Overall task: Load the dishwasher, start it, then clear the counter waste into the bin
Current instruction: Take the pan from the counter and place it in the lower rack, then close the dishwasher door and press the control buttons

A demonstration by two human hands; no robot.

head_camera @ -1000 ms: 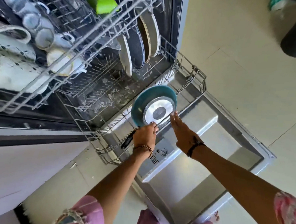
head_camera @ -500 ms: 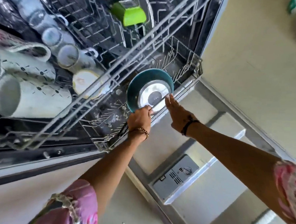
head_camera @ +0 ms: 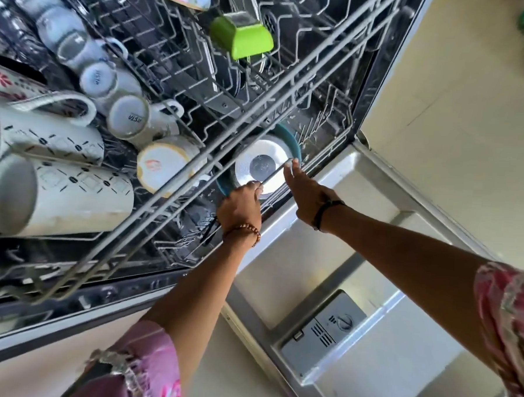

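Carefully: left hand grips the teal frying pan, right hand flat, steadying; seat it between lower rack tines.

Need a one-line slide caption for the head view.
Left hand grips a teal pan in the lower rack while the open right hand steadies its base.

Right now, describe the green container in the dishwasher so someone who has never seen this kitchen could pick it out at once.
Start at the open dishwasher and its pulled-out upper rack. White cups and patterned mugs crowd the rack's left side; the green container lies alone further back, toward the right. It is the only bright lime, square-sided piece; everything near it is white, patterned or dark.
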